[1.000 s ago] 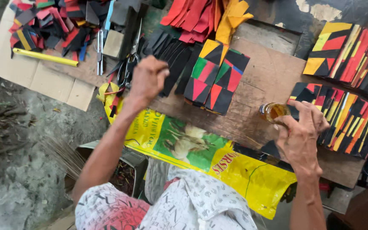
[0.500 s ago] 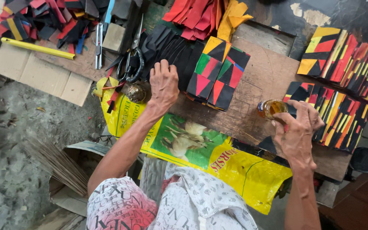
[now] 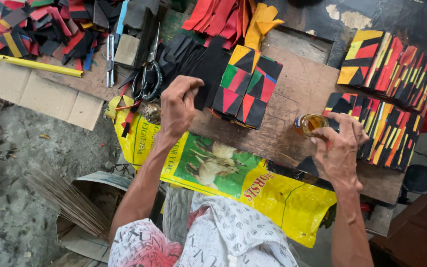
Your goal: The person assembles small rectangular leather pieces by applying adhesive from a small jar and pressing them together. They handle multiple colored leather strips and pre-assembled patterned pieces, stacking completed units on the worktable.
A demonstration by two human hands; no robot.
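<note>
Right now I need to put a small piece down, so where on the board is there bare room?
The wooden board is bare between the patchwork pair and the small jar at the right hand, and below that pair towards the yellow sack. It is crowded by the left hand, around the scissors, and at the right-edge stacks.

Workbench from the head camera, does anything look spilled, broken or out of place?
Nothing looks spilled or broken. The small glass jar of amber liquid stands upright by the right hand. The left hand is by the black strips. Offcuts lie jumbled, and the yellow sack droops over the board's front edge.
</note>
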